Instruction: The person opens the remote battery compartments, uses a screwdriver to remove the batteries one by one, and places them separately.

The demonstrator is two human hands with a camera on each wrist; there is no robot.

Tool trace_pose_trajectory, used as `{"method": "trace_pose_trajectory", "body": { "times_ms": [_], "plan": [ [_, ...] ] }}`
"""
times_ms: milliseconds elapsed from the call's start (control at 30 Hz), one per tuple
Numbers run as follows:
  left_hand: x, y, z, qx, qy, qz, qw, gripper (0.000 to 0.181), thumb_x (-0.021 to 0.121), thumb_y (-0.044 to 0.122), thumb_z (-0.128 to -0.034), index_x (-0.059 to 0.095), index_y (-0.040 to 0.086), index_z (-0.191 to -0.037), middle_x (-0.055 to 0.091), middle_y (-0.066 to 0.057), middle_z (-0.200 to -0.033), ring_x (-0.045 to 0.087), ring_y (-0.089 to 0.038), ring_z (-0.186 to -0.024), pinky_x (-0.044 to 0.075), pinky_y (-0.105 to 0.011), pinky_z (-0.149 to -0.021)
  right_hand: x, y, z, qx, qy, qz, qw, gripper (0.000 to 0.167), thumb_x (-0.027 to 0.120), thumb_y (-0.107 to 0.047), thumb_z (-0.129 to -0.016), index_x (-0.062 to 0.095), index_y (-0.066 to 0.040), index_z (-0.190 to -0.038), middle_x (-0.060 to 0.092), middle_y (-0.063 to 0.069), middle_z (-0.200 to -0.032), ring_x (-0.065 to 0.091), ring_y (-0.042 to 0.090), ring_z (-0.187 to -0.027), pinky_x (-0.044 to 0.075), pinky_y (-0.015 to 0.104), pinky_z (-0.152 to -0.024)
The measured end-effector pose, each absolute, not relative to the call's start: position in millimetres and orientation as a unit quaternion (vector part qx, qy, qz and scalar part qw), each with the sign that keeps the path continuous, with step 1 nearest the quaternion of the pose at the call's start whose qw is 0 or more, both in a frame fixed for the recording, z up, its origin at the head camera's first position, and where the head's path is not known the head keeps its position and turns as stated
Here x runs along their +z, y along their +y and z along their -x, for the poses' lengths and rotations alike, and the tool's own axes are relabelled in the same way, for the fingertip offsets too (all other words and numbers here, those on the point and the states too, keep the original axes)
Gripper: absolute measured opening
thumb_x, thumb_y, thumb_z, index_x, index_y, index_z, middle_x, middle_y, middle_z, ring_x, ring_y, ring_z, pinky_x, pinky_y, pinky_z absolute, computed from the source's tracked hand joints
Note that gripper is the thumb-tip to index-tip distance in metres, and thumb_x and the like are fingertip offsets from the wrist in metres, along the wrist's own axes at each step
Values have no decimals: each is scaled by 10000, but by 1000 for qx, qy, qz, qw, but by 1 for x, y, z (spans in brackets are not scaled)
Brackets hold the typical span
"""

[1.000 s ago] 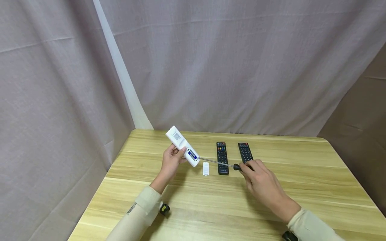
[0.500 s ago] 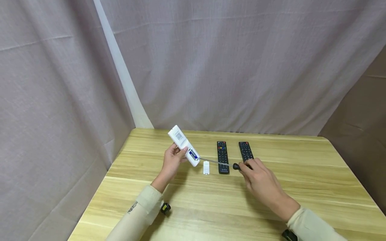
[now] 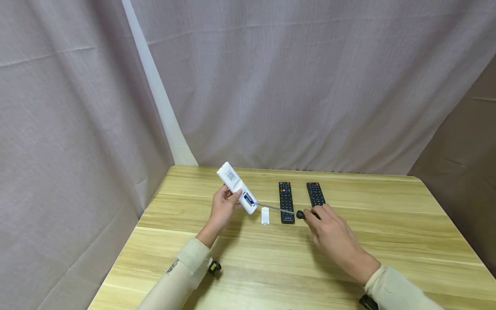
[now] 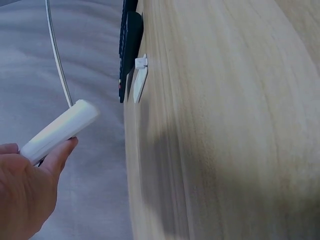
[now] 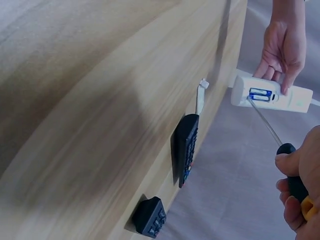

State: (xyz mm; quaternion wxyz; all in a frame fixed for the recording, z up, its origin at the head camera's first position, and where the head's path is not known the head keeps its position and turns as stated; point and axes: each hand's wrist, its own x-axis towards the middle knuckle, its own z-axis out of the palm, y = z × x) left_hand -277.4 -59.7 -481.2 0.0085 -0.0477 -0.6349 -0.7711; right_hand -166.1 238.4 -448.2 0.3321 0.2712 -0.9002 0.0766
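My left hand (image 3: 222, 206) holds a white remote control (image 3: 232, 178) above the table, its back turned up and tilted. The battery compartment is uncovered, and blue-and-white batteries (image 5: 260, 94) lie in it in the right wrist view. With my right hand (image 3: 335, 234) I grip a screwdriver (image 5: 295, 175) by its black and yellow handle. Its long thin shaft points left, and the tip meets the compartment at the batteries' ends. Whether the tip is under a battery, I cannot tell. A small white battery cover (image 3: 265, 216) lies on the table just below the remote.
Two black remote controls lie on the wooden table (image 3: 271, 267): one (image 3: 286, 202) beneath the screwdriver shaft, the other (image 3: 315, 194) partly behind my right hand. A grey curtain (image 3: 290, 94) hangs behind the table.
My right hand and the screwdriver handle have shifted slightly left. The white remote has moved a little to the right in my left hand. The tip stays at the compartment.
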Motion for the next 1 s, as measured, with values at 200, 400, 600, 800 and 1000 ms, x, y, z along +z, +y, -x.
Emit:
{"method": "trace_pose_trajectory", "body": {
  "times_ms": [200,400,600,800,1000],
  "plan": [
    [-483,-60,275,-761,-647,48,2,387,572,-30,-1057,529,-77,-1439,648,-365,-1321,750,-373,-1121,680,-502,-948,-452,238,164,102,-913,-237,316,263,860,-30,-831,745,-26,-1068,693,36,-941,615,166,-868,644,338,-689],
    [-482,-60,274,-760,-648,51,2,375,549,-20,-1072,512,-78,-1441,636,-374,-1328,726,-462,-1176,684,-462,-941,-455,239,164,132,-919,-217,302,237,862,-61,-850,739,-47,-1052,701,22,-942,638,167,-871,663,386,-733],
    [-480,-61,272,-760,-648,42,5,372,554,6,-1079,513,-76,-1439,647,-372,-1327,763,-381,-1099,699,-419,-900,-457,239,162,166,-924,-196,284,238,866,-65,-851,748,-67,-1057,715,20,-957,641,159,-869,646,405,-726],
    [-482,-63,274,-779,-626,29,7,364,543,16,-1085,508,-74,-1436,644,-373,-1342,783,-260,-1003,704,-343,-848,-461,240,161,196,-924,-174,278,222,875,-70,-848,765,-103,-1038,717,-6,-936,615,110,-828,608,332,-662],
    [-480,-64,274,-785,-619,27,8,351,534,20,-1090,513,-82,-1425,645,-383,-1337,791,-242,-969,702,-310,-821,-465,243,161,210,-926,-164,267,201,864,-82,-865,776,-99,-1045,717,-9,-923,599,96,-805,594,292,-640]
  ]
}}
